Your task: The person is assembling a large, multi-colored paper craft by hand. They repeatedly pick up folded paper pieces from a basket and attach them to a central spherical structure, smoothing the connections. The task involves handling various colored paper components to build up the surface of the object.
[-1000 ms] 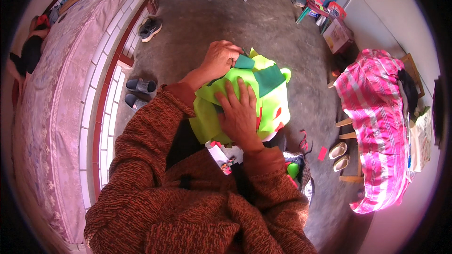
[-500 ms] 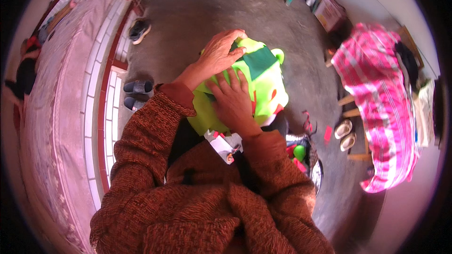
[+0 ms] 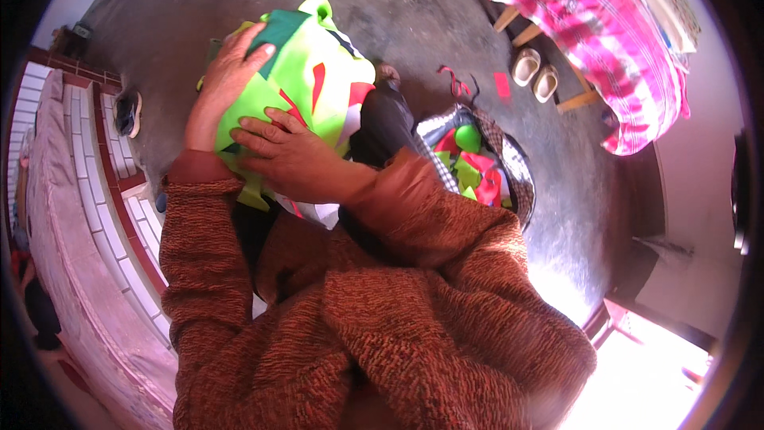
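Note:
A bright neon-green cloth piece (image 3: 334, 72), felt-like, rests bundled on my lap. It carries a dark green patch (image 3: 284, 29), narrow red shapes and a small rounded loop at its far edge. My left hand (image 3: 225, 80) lies over its left side, fingers stretched toward the dark green patch and thumb apart. Lower down, my right hand (image 3: 298, 159) is spread across the front of the cloth, fingers extended and lying on it near a red strip. Some white and red material (image 3: 322, 213) shows beneath the right hand. The underside of the bundle is hidden.
To the right, an open checked bag (image 3: 517, 163) holds a green ball and red and green scraps. Beyond lie a red scrap (image 3: 502, 86), pale shoes (image 3: 535, 75) and a pink plaid cloth (image 3: 589, 40) over wooden legs. A bed (image 3: 76, 223) stands left, a dark shoe (image 3: 127, 114) near it.
My view has swung to the right, so the bag shows more fully. Both hands and the green cloth now appear farther left; the right hand lies lower across its front.

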Demonstrator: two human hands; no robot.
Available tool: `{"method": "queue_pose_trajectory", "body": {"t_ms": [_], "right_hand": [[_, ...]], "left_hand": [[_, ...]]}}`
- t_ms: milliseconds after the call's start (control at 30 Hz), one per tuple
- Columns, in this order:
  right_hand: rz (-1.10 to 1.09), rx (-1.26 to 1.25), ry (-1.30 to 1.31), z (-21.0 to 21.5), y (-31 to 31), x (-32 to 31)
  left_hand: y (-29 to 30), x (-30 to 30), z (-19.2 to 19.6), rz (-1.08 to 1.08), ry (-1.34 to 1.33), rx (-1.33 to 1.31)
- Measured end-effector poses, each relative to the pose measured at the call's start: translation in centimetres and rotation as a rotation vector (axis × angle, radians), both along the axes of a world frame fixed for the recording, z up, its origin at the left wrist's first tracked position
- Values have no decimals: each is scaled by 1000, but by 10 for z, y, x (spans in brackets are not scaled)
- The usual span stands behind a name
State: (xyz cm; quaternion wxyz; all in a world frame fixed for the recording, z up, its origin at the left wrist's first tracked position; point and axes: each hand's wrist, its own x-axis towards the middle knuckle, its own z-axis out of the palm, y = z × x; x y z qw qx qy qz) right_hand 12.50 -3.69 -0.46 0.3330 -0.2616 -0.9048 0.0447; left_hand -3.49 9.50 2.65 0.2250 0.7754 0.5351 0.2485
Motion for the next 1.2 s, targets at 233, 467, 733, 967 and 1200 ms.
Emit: {"method": "queue_pose_trajectory", "body": {"t_ms": [233, 467, 733, 967, 1200], "right_hand": [[-205, -807, 605, -3, -16, 149], [-1123, -890, 990, -135, -88, 352], [-1128, -1253, 329, -293, -199, 381], [-1151, -1365, 52, -284, -193, 282], [-957, -1317, 647, -334, -209, 291]], "left_hand": [[-3, 2, 2, 55, 23, -28], [-11, 5, 8, 112, -55, -91], [-10, 3, 2, 108, -110, -96], [-33, 40, 37, 77, -276, -209], [-25, 28, 30, 74, 40, -17]]}}
